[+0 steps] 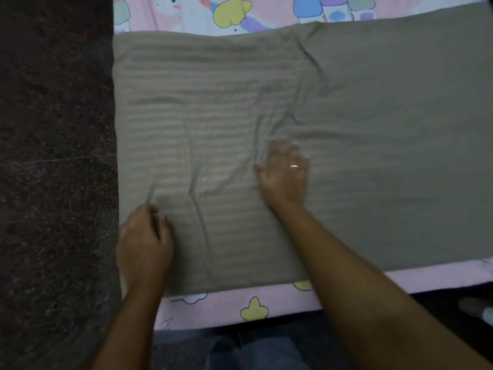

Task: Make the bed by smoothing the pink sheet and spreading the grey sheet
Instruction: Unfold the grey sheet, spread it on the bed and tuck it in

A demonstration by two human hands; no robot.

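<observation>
The grey sheet (373, 129) lies spread across the bed, with faint stripes and several creases running through its left half. Beneath it the pink sheet (221, 305) with cartoon prints shows along the near edge and again at the far edge. My left hand (145, 241) rests on the grey sheet near its near left corner, fingers curled loosely on the cloth. My right hand (284, 173) lies flat on the grey sheet at the centre, fingers spread and blurred, a ring on one finger, with creases fanning out from it.
A dark speckled stone floor (53, 156) runs along the bed's left side. My dark trousers (240, 348) stand against the near edge of the bed. A foot (477, 308) shows at the lower right.
</observation>
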